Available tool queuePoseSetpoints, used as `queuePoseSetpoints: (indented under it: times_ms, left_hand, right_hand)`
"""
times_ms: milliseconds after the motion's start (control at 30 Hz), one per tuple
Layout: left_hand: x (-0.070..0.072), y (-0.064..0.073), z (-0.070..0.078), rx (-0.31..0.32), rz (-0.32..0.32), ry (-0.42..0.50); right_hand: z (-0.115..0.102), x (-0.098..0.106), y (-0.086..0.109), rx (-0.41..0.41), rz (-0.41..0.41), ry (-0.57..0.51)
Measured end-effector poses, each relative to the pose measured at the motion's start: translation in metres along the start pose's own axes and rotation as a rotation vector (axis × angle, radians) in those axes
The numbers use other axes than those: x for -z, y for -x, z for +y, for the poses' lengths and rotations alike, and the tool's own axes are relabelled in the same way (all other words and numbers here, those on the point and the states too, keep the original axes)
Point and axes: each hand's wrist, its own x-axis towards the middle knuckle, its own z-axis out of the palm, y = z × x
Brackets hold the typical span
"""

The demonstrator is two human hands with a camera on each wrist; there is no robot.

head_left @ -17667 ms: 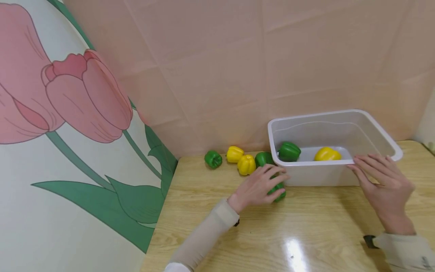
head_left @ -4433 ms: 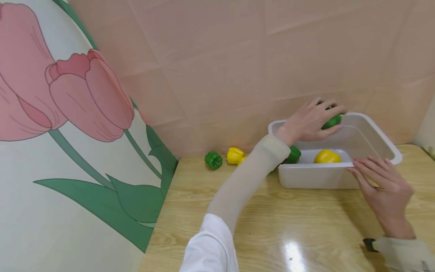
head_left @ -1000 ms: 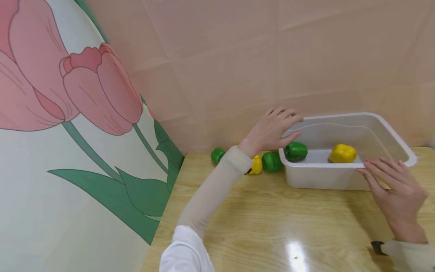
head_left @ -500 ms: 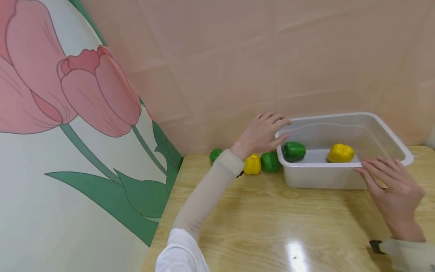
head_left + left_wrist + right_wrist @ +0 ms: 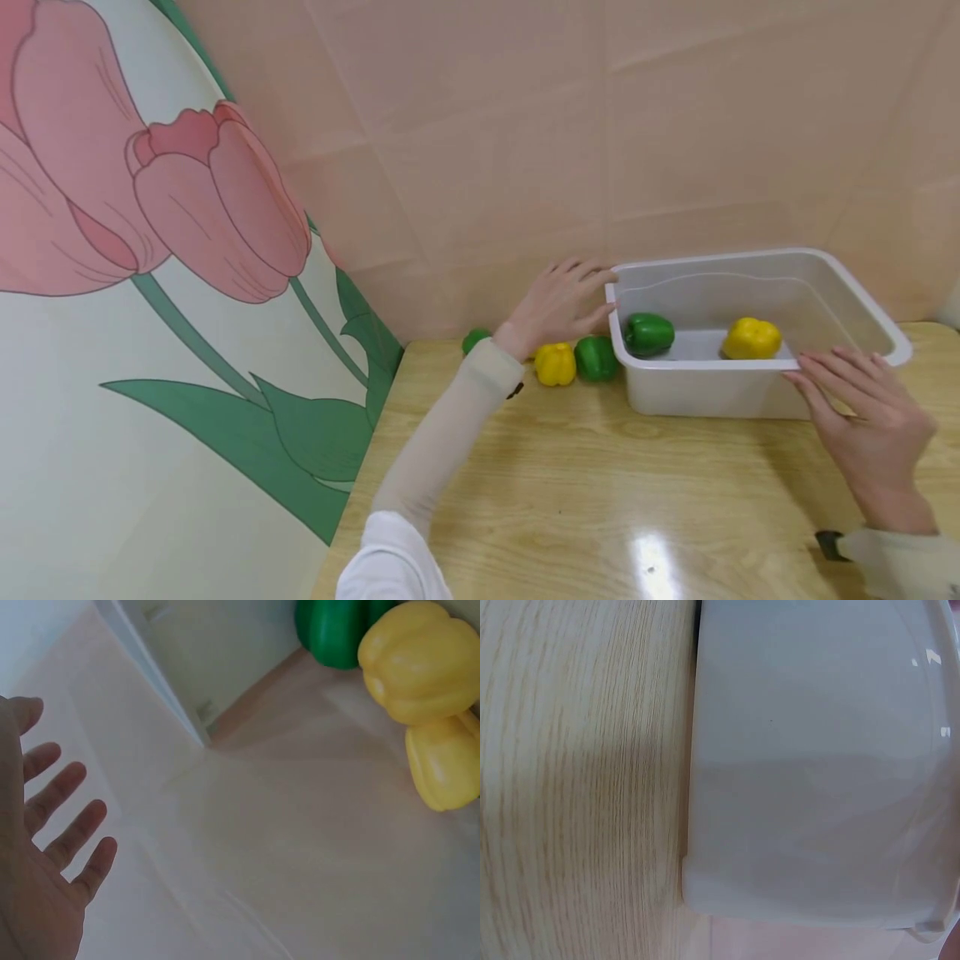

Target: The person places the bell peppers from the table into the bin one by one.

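The left hand (image 5: 555,304) is much the nearer one to the outer green pepper (image 5: 596,359), which sits on the bench (image 5: 600,492) just left of the tub (image 5: 705,392). Its grip is spread wide and holds nothing; from there this pepper lies lower, toward the near side and slightly right. The outer yellow pepper (image 5: 555,366) is just left of the green one. The right hand (image 5: 873,412) pinches the tub's near rim. The tub's long axis runs left to right, with an inner green pepper (image 5: 650,334) at its left end and an inner yellow pepper (image 5: 752,338) farther right.
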Motion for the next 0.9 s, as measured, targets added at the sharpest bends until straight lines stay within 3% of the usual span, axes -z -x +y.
queuePoseSetpoints:
  times_ms: [900]
  left_hand:
    - [-0.026,0.018,-0.010,0.065,-0.064,0.051]
  right_hand:
    - [0.001,0.002,0.000,-0.003,-0.026,0.030]
